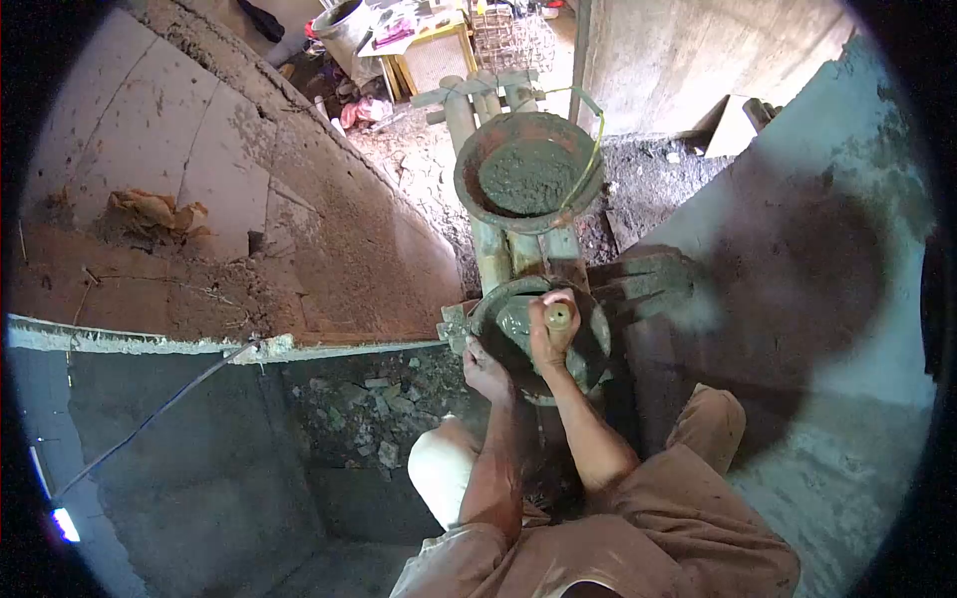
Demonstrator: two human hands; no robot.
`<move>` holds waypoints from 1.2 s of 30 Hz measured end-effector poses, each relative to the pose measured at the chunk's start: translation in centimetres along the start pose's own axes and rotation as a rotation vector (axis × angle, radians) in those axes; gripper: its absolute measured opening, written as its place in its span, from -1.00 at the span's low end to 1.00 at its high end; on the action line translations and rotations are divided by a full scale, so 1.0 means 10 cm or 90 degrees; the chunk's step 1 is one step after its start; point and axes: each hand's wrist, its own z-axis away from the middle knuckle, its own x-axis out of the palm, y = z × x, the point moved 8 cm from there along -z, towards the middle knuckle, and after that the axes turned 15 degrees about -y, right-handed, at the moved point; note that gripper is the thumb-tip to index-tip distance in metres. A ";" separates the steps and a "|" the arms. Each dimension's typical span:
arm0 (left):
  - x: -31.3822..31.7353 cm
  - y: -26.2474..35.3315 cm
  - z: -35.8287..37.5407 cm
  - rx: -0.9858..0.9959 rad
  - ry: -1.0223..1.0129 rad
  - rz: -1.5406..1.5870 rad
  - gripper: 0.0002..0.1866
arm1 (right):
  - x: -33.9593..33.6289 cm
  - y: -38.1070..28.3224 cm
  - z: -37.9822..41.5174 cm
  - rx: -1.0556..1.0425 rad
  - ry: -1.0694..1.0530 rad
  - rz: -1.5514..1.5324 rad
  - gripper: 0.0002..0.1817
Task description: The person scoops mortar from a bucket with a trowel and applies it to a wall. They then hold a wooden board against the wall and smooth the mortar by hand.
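Fingers (539,319) of the right hand (550,348) are wrapped closely round the handle (558,316) of a tool, whose rounded butt end faces the camera; the working end is hard to make out. The handle stands over the lower pan (599,344), within its rim as seen from above. The left hand (486,375) lies at the pan's left edge, its fingers bent against the rim; how firmly they close on it cannot be told. Wet grey material (511,317) shows inside this pan, left of the right hand.

Directly beyond stands the upper pan (466,186), wider in view and holding a rough grey mix (528,179). A yellow-green strip (599,137) arches over its right side. Poles (492,255) run lengthwise beneath the upper pan, with short crosspieces (431,98) at their far end.

Left: a slab (369,234) coated with brown dirt, bearing a crumpled brown scrap (159,212); below it, broken rubble (387,404). Right: a blue-green wall (847,439) with a large dark area. Background: a bucket (346,38) beside a yellow-edged box (436,62), and a wire rack (511,42).
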 end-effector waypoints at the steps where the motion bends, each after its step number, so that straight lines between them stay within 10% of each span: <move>1: -0.04 0.01 0.01 0.018 0.022 -0.033 -0.47 | 0.05 0.18 0.10 0.012 -0.023 -0.045 -0.79; 11: -0.03 0.07 0.03 -0.038 -0.035 -0.022 -0.44 | -0.60 -0.15 0.58 0.052 -0.266 -0.044 -0.77; 18: -0.06 0.11 0.06 0.031 0.044 -0.035 -0.47 | -0.55 -0.87 -0.15 -0.090 -0.072 -0.025 -0.79; 21: -0.06 0.08 0.05 0.044 0.042 -0.029 -0.47 | -0.31 -0.01 0.13 0.009 -0.090 0.042 -0.78; 31: -0.05 0.13 0.03 0.033 0.039 -0.014 -0.48 | -0.87 -0.37 0.66 0.050 -0.167 -0.004 -0.76; 36: -0.09 0.04 0.05 0.041 0.067 -0.060 -0.45 | -0.65 -1.04 0.22 0.008 -0.438 0.400 -0.67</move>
